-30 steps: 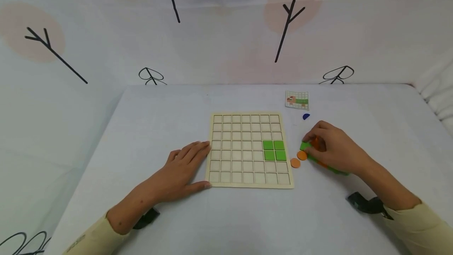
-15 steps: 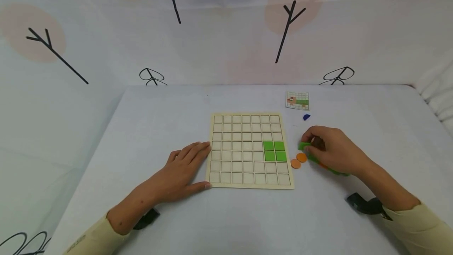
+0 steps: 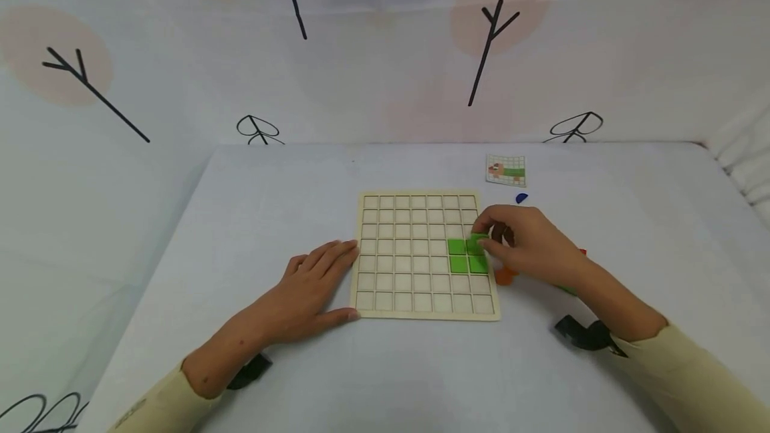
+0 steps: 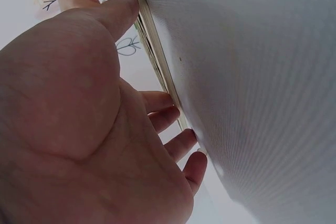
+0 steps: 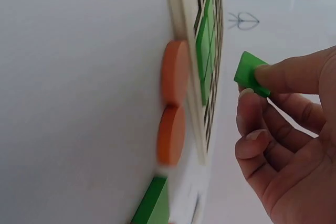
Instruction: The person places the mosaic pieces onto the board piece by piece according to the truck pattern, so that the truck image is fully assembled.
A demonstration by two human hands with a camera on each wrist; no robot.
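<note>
The wooden grid board (image 3: pixel 403 266) lies flat, with four green squares (image 3: pixel 458 264) set in a block at its right side. My left hand (image 3: pixel 307 293) rests with extended fingers against the board's left edge; in the left wrist view those fingers (image 4: pixel 168 119) touch the rim. Above the board's right side, my right hand (image 3: pixel 532 242) pinches a green square piece (image 5: pixel 251 73) between thumb and finger, held clear of the board in the right wrist view. Two orange discs (image 5: pixel 174 72) lie beside the board's right edge, partly hidden by the hand in the head view.
A small picture card (image 3: pixel 506 170) lies beyond the board's upper right corner, with a dark blue half-round piece (image 3: pixel 521 198) below it. Another green piece (image 5: pixel 153 203) lies near the discs, and a bit of red (image 3: pixel 582 252) shows past the right wrist.
My right hand has moved left from the loose pieces to above the board's right side, carrying a green square. My left hand has stayed in place.
</note>
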